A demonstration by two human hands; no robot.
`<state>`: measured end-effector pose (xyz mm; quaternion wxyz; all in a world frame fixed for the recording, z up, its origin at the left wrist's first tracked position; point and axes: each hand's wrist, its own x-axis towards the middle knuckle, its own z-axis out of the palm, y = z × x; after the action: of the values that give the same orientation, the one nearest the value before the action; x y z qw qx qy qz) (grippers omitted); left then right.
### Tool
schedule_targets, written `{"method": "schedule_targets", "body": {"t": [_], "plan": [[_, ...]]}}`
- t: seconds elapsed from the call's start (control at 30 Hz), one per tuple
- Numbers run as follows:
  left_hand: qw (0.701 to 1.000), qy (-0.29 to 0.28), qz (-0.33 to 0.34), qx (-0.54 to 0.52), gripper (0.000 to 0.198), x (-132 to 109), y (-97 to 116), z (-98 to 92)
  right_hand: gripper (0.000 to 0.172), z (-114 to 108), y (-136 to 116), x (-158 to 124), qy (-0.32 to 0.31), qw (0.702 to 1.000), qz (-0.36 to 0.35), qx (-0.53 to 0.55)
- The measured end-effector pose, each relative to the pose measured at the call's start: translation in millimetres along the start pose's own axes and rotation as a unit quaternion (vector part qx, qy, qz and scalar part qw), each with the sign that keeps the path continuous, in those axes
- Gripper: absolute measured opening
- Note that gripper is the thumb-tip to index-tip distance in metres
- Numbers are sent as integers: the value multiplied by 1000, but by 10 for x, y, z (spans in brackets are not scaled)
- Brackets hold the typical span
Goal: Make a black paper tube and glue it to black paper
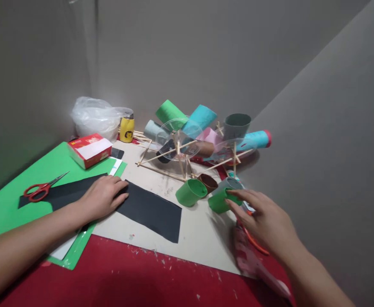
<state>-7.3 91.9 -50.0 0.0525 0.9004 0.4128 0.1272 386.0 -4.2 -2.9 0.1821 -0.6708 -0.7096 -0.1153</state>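
Observation:
My left hand (103,194) lies flat on a long strip of black paper (155,209), its fingers stretched out and holding nothing. At the right, my right hand (264,217) has its fingertips at the rim of a short green paper tube (218,204), seemingly pinching it; part of the tube is hidden behind the fingers. Another green paper tube (188,194) lies to its left, apart from the hand. A brown tube (208,182) and a grey tube (230,184) sit just behind these two. Red-handled scissors (42,189) rest near the strip's left end.
A stick frame (161,170) carrying clear discs and several coloured paper tubes stands at the back. Green sheets (55,160) cover the left side, with a red box (90,150) on them. Behind are a plastic bag (94,117) and yellow can (127,129). A pink glue gun (251,256) lies front right.

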Motion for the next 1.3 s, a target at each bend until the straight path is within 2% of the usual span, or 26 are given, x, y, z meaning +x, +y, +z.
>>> {"method": "schedule_targets", "body": {"t": [0.07, 0.17, 0.2, 0.27, 0.37, 0.5, 0.6, 0.83, 0.97, 1.1, 1.3], "plan": [[999, -17, -6, -42, 32, -5, 45, -22, 30, 46, -232, -128, -3, 997, -50, 61], [995, -47, -10, -90, 27, -16, 89, -53, 28, 146, -630, -298, -99, 977, -142, 121], [994, -48, -4, -98, 26, -22, 93, -60, 30, 184, -746, -334, -133, 969, -172, 119], [994, -31, 15, -103, 26, -34, 93, -68, 36, 259, -922, -373, -160, 959, -216, 88], [994, 2, 57, -97, 27, -55, 107, -57, 40, 346, -1043, -364, -160, 953, -253, 37], [984, -4, 143, -105, 29, -98, 223, -6, 31, 405, -1085, -324, -137, 947, -289, -15], [975, -21, 195, -101, 30, -132, 320, 49, 31, 439, -1101, -314, -121, 938, -321, -51], [978, 7, 208, -25, 29, -90, 293, 130, 29, 486, -1062, -291, -70, 926, -365, -61], [974, 33, 225, -1, 23, -45, 282, 150, 27, 516, -1010, -247, -45, 926, -373, -27], [964, 57, 256, 32, 22, -38, 322, 177, 21, 540, -971, -222, -18, 935, -352, 27], [940, 118, 308, 87, 23, -87, 432, 119, 26, 420, -913, -325, -2, 932, -337, 134]]}}
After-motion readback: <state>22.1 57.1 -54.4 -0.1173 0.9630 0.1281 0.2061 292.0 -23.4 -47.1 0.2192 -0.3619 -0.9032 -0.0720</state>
